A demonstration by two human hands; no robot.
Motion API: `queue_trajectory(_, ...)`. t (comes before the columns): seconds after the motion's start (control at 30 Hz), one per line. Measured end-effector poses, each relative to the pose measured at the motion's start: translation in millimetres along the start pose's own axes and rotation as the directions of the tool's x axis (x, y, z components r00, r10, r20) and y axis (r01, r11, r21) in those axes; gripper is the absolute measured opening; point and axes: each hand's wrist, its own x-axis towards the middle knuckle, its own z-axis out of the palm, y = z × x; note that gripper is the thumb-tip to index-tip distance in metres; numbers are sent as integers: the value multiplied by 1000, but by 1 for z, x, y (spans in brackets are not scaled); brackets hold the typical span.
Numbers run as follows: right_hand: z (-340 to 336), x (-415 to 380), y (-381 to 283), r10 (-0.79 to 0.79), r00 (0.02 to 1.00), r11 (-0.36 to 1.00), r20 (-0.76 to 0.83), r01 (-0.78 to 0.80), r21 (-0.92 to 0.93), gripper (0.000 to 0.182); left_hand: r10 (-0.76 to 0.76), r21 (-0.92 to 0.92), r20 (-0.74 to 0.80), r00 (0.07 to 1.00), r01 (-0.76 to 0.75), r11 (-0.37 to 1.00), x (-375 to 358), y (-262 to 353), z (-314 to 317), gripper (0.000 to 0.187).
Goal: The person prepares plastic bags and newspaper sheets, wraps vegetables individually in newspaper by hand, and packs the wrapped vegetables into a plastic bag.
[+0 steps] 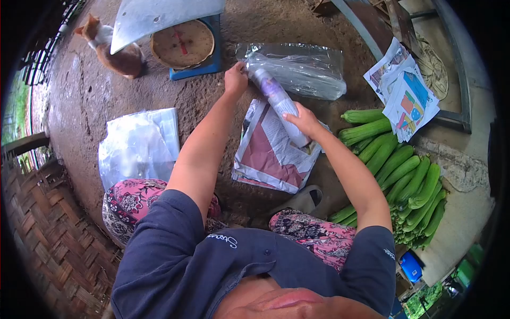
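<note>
A roll (280, 106) of newspaper, a long tube printed in grey, white and a touch of purple, lies aslant above a stack of papers (271, 154) on the dirt floor (85, 90). Its far end sits at the mouth of a clear plastic bag (303, 69); whether it is already inside cannot be told.

The left hand (236, 78) reaches far forward, arm nearly straight, fingers closed on the bag's edge at the roll's far end. The right hand (304, 120) is nearer, arm bent, palm and fingers curled over the roll's near half, pressing it down.

One roll. One bag at the hands, and a second pile of clear bags (139, 143) lies well apart on the left. Two lots of paper: the stack under the roll and a loose sheaf (405, 90) at the right. A heap of green gourds (404, 181), too many to count, lies beside the right arm. One scale (183, 45) stands beyond the hands, and one cat (114, 50) sits just beside it.
</note>
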Motion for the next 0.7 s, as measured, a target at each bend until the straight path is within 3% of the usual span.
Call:
queue_trajectory(0.13,19,22,5,-23,963,996,-269,45,73,60,63,-93,40,997,-60,994,8,10,2,30)
queue_trajectory(0.2,29,31,-2,41,953,944,-301,62,324,55,56,-130,115,992,-41,991,7,31,-10,35)
queue_trajectory(0.3,44,38,-17,144,963,783,-226,29,621,49,240,36,-15,971,-239,970,13,14,4,29)
queue_trajectory(0.37,52,37,-27,171,979,697,-113,-39,716,50,188,-1,-29,982,-188,982,18,8,4,24)
queue_trajectory(0.4,60,37,-32,186,975,695,-121,-44,718,50,161,-18,-36,986,-162,987,20,6,2,22)
queue_trajectory(0.5,79,44,-40,182,982,618,-50,-74,783,51,270,-40,-102,957,-275,961,29,2,-6,16)
queue_trajectory(0.53,85,52,-37,163,986,619,-40,-70,782,53,232,-49,-45,972,-234,971,28,4,-10,21)
queue_trajectory(0.63,100,70,-44,166,939,773,-301,66,630,54,267,-14,-18,964,-267,964,26,-1,-14,26)
queue_trajectory(0.7,99,79,-54,178,910,868,-375,34,495,65,165,22,84,983,-167,986,23,-5,-18,30)
